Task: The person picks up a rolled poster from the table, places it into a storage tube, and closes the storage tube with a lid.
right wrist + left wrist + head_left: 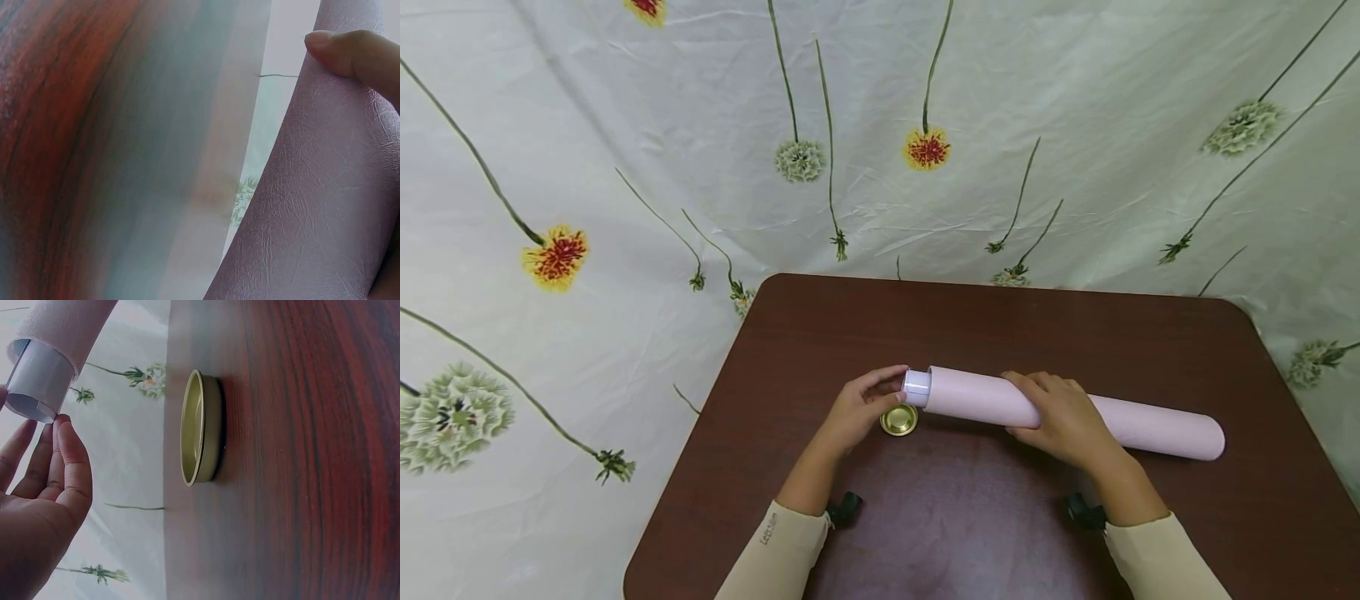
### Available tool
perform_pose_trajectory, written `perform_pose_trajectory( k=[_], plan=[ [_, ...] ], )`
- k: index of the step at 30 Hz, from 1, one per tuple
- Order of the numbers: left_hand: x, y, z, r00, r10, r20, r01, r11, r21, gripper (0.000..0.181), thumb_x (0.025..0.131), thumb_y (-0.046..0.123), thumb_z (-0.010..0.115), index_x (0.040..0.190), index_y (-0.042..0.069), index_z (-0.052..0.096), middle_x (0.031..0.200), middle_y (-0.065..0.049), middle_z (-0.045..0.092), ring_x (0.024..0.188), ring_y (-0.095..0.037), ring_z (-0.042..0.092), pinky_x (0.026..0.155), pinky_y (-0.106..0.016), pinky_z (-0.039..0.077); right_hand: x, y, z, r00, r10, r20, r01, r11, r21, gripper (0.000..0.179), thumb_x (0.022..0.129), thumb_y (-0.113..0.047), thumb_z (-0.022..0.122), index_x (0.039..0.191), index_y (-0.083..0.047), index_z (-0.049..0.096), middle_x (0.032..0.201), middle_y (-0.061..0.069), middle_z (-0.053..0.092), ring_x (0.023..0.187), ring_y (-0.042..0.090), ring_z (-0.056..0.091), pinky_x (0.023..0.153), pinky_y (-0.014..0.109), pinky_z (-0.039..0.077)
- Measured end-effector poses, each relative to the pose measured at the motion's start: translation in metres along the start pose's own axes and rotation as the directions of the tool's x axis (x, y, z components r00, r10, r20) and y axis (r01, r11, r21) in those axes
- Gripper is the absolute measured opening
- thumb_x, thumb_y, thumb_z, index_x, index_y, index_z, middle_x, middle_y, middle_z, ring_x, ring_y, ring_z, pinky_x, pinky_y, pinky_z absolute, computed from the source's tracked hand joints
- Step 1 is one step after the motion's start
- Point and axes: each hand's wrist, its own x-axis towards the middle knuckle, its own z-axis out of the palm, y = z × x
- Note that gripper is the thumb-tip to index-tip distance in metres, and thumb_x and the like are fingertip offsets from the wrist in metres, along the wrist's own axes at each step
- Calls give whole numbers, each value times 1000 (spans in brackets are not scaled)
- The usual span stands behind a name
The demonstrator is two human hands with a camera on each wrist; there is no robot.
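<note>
A long pink cardboard-like tube (1157, 427) lies slanted across the front view, its left end raised a little above the table. My right hand (1063, 421) grips it round the middle; in the right wrist view the thumb (334, 53) presses on its creased surface. From the tube's open left end sticks a rolled white sheet (40, 378). My left hand (859, 410) pinches the rim of that roll between thumb and fingertips. Just below the roll, a shallow round gold lid (899, 420) rests on the table, hollow side up.
The dark brown wooden table (970, 325) has rounded corners. Behind and to its left hangs a pale cloth (715, 100) printed with flowers. A black strap shows at each wrist.
</note>
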Motion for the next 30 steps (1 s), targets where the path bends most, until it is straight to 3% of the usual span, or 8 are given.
perform_pose_trajectory(
  k=[8, 11, 15, 20, 30],
  plan=[
    [0, -1, 4, 1000, -12, -1, 12, 1000, -6, 44, 94, 15, 70, 137, 14, 63, 127, -16, 67, 105, -33, 67, 92, -48, 54, -1, -1, 1, 1000, -8, -7, 8, 1000, 8, 80, 73, -37, 89, 143, -20, 54, 112, 8, 67, 101, 31, 66, 90, 52, 47],
    [0, -1, 5, 1000, -14, -5, 13, 1000, -4, 42, 94, 15, 70, 136, 16, 65, 128, -14, 67, 105, -31, 66, 93, -51, 53, -1, -1, 2, 1000, -8, -6, 8, 1000, 11, 80, 73, -38, 89, 143, -20, 54, 112, 8, 67, 102, 31, 66, 91, 52, 47],
    [-1, -1, 6, 1000, 2, -8, -1, 1000, 20, 41, 94, 17, 70, 134, 16, 65, 131, -11, 65, 108, -21, 65, 92, -40, 55, -1, -1, 3, 1000, -7, -6, 7, 1000, 9, 80, 74, -38, 89, 144, -20, 54, 113, 8, 67, 102, 31, 66, 91, 52, 47],
    [0, -2, 7, 999, 31, -11, -31, 998, 47, 40, 94, 16, 71, 133, 15, 66, 132, -9, 60, 119, -24, 61, 86, -23, 53, 0, -2, 3, 1000, -8, -1, 8, 1000, 7, 81, 74, -39, 88, 144, -21, 53, 112, 8, 67, 101, 31, 66, 92, 52, 46],
    [2, -5, 14, 999, 40, -4, -40, 999, 9, 41, 92, 11, 71, 133, 8, 65, 131, -16, 56, 117, -25, 60, 83, -21, 54, 0, -5, 3, 1000, -8, 1, 8, 1000, 4, 81, 73, -38, 89, 144, -20, 53, 112, 8, 66, 102, 31, 65, 92, 51, 46]
  ],
)
